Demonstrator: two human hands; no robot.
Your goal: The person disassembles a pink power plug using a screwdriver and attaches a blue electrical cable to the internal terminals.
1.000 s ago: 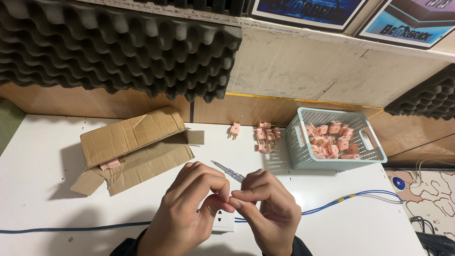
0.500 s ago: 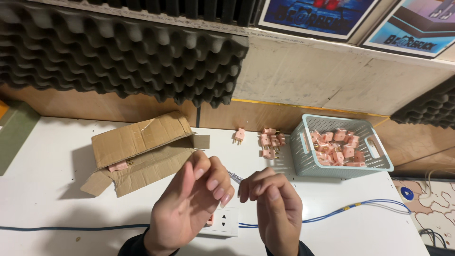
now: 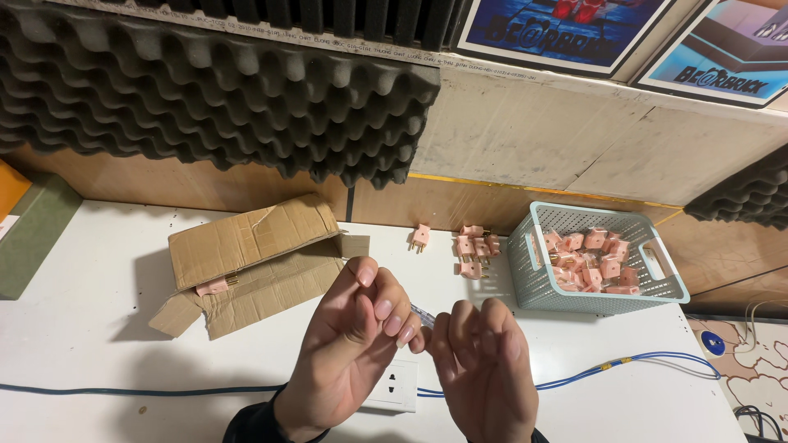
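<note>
Matt brown cardboard box (image 3: 254, 258), smooth white table (image 3: 98, 344), pale perforated plastic basket (image 3: 595, 299) of pink plastic plugs (image 3: 593, 262), rough grey foam (image 3: 213, 90).

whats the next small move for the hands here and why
Probably lower both hands toward the white socket plate. The left hand and right hand pinch a thin blue-and-white wire end raised above the table, and the blue cable runs to that plate.

Bare table (image 3: 90, 328) lies open left of the hands. Ahead, the flattened cardboard box (image 3: 246, 262) blocks the left, loose pink plugs (image 3: 474, 250) the middle, the plastic basket (image 3: 595, 261) the right. A blue cable (image 3: 624, 365) crosses the near edge.
</note>
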